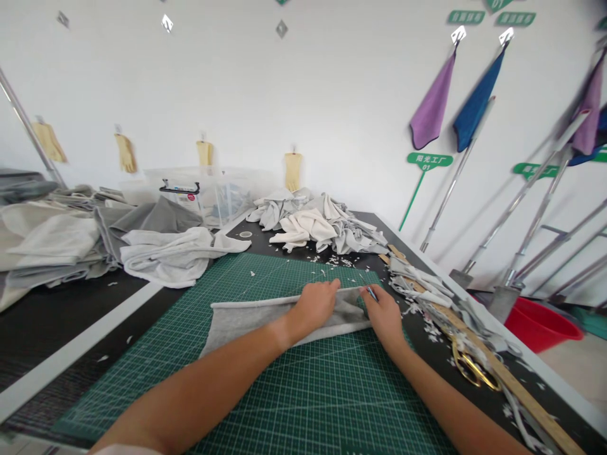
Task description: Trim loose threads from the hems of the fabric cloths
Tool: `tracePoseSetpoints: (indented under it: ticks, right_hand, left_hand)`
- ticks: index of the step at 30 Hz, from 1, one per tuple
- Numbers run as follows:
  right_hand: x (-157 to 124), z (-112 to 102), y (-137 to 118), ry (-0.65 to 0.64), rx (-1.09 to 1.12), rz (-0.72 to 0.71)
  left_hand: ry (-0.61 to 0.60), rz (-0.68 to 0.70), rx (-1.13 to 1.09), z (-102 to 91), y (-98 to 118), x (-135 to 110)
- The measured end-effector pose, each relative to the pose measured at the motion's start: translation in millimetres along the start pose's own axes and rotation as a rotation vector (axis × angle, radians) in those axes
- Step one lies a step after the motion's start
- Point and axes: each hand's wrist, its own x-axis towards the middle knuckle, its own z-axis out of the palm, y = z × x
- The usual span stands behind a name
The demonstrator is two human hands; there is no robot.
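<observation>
The left hand (313, 308) sits on the upper fold of a grey cloth (256, 319), its fingers (328, 289) curled closed over the folded edge and pinching it against the thumb side. The right hand (383, 315) is just beside it, at the cloth's right end. Its fingers (364, 291) are nearly closed on a slim pen (372, 293) with a blue barrel; the tool is small and partly hidden, so it could be some other marker, and I can't tell whether its tip touches the cloth.

The grey cloth lies folded in a long band across a green cutting mat (332, 404) gridded with pale lines, and the mat lies on a black desk (57, 316). To the right of the mat, a wooden ruler (535, 404) runs along the desk edge beside gold-handled scissors (474, 373), with a tangle of cloth strips (420, 278) and small white scraps (429, 328) around them. Beyond the mat sits a heap of pale cloth (313, 227), with a clear plastic bin (222, 196) behind it. Folded grey and cream cloth (47, 240) is stacked at the left of the desk, and a red basin (538, 322) stands on the floor off to the right.
</observation>
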Motion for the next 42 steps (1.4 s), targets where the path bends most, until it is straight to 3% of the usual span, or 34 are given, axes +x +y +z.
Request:
tracePoseSetpoints:
  ticks: [5,13,18,23,32,37,42]
  right_hand:
    - [4.3,-5.3,5.8,0.021,-0.064,0.048]
    - [16.8,-18.3,19.9,0.043,-0.128,0.117]
    - [29.0,-29.9,31.7,0.049,-0.199,0.199]
    - [40.0,-38.8,44.1,0.026,-0.271,0.247]
    - [47.3,-43.2,55.4,-0.049,-0.378,0.306]
    - [50.8,-45.1,59.2,-0.071,-0.4,0.319]
    - [52.6,-46.6,61.9,-0.084,-0.394,0.326]
  left_hand:
    - [-0.004,-0.108,0.066,-5.1,0.6,0.0]
    - [-0.129,-0.273,0.138,-30.1,-11.0,-1.9]
    - [-0.168,-0.378,0.197,-44.7,-35.2,-2.2]
    - [-0.149,-0.489,0.217,-53.9,-77.6,-1.5]
    - [-0.182,-0.39,-0.118,-54.5,-169.6,8.8]
    - [-0.149,-0.417,-0.659,-49.5,-199.4,3.1]
    - [-0.17,-0.415,-0.945,-48.1,-214.5,-7.0]
